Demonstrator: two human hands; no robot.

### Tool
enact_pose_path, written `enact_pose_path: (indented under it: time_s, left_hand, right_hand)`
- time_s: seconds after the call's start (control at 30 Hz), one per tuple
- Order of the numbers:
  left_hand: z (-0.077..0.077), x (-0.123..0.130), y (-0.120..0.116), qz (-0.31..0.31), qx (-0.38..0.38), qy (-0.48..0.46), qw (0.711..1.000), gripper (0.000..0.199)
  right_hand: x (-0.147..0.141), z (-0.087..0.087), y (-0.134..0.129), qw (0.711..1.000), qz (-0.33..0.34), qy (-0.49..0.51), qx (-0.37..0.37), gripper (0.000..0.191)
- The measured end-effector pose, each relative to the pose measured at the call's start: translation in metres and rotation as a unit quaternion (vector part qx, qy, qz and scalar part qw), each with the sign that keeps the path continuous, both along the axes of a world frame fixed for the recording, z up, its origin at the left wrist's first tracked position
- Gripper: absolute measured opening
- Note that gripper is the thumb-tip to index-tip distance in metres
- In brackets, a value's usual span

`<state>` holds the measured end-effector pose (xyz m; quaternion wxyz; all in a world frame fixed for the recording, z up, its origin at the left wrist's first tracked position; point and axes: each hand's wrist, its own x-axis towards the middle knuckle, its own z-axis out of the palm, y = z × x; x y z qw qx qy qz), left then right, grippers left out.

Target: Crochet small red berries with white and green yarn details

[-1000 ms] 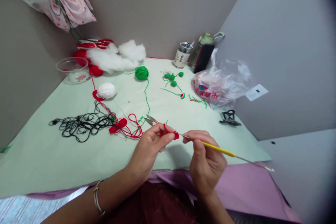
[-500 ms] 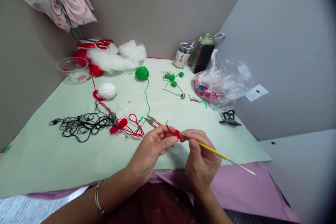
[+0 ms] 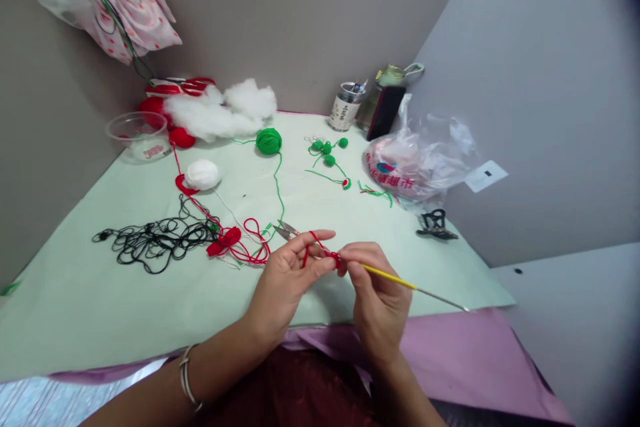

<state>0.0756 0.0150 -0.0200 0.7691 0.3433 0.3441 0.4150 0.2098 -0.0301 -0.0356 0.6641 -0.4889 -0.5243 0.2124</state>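
My left hand (image 3: 295, 270) pinches a small red crochet piece (image 3: 334, 256) between thumb and fingers, with red yarn (image 3: 313, 238) looped over its raised index finger. My right hand (image 3: 377, 287) grips a crochet hook (image 3: 389, 276) with a yellow handle; its far metal end points down to the right. The hook's working tip is at the red piece, mostly hidden by the fingers. Just behind my left hand lie thread snips (image 3: 287, 231), partly covered by it. To the left, a bundle of red yarn (image 3: 227, 240) trails loose loops over the table.
On the pale green mat (image 3: 165, 313) lie tangled black cord (image 3: 160, 240), a white yarn ball (image 3: 202, 175) and a green yarn ball (image 3: 269, 141). White stuffing (image 3: 215, 117) and a clear tub (image 3: 137, 140) sit at the back left. Small green balls (image 3: 327, 148), a plastic bag (image 3: 420, 157) and a black claw clip (image 3: 436, 225) lie rightward.
The hook has swung so its far end sits higher and further left. My left index finger has lifted and straightened, drawing the red yarn up. My right hand has shifted slightly left.
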Motion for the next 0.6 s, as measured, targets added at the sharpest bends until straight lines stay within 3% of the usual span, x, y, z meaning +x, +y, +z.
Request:
enact_pose_path:
  time_s: [0.17,0.33,0.6]
  left_hand:
    - [0.0070,0.0005,-0.0009,0.009,-0.010,-0.039,0.999,0.051]
    - [0.0075,-0.0011,0.0030,0.027,-0.015,-0.025,0.999,0.045]
    - [0.0039,-0.0011,0.0026,0.035,0.004,0.010,0.999,0.022]
  right_hand:
    - [0.0018,-0.0035,0.0022,0.998,0.027,0.064,-0.006,0.016]
    - [0.0032,-0.0033,0.0044,0.990,0.047,0.137,0.005,0.017]
    - [0.0049,0.0006,0.0006,0.995,0.018,0.100,0.016,0.019]
